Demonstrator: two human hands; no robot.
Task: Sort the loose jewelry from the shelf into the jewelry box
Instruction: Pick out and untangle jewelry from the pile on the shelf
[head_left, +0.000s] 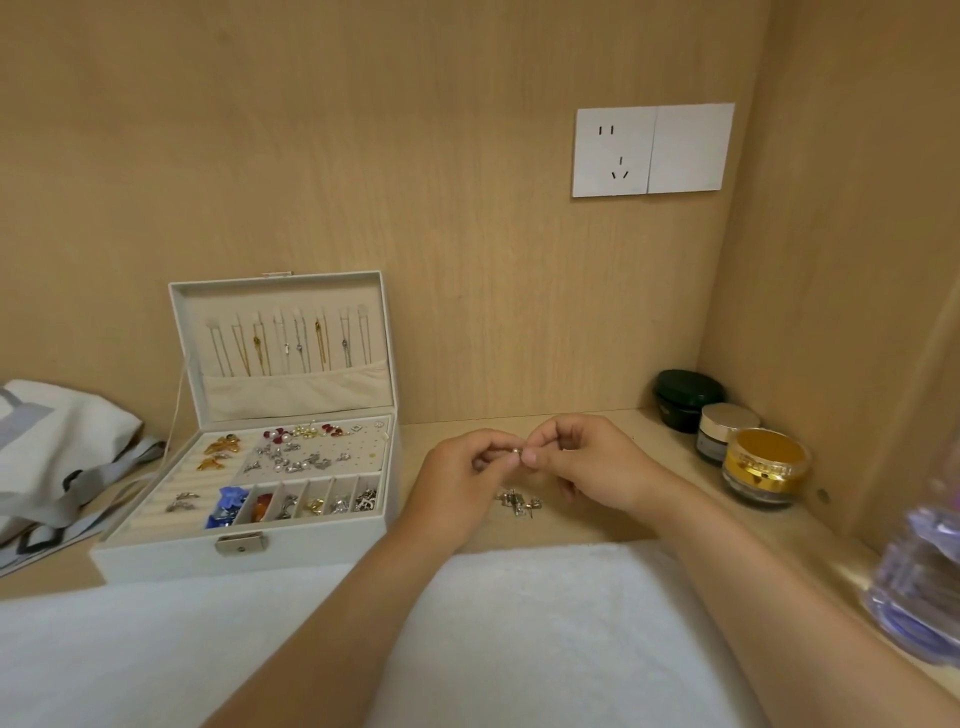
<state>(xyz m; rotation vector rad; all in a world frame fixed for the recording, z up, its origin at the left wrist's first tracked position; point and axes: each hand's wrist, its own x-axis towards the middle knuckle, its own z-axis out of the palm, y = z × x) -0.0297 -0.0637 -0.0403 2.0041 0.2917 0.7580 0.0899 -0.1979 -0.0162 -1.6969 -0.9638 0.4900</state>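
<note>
Both of your hands meet above the shelf (561, 527): your left hand (460, 470) and right hand (592, 462) each pinch the same small silver piece (514, 453) between curled fingertips. Just below them a little heap of loose jewelry (518, 502) lies on the wood. Your jewelry box (156, 558) stands open to the left, its compartments holding many small pieces, chains hanging in its lid. Three jars (763, 462) sit near the right corner.

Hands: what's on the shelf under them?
A heap of silver jewelry lies below the left hand and right hand, which pinch one piece; the right palm may hide more.
</note>
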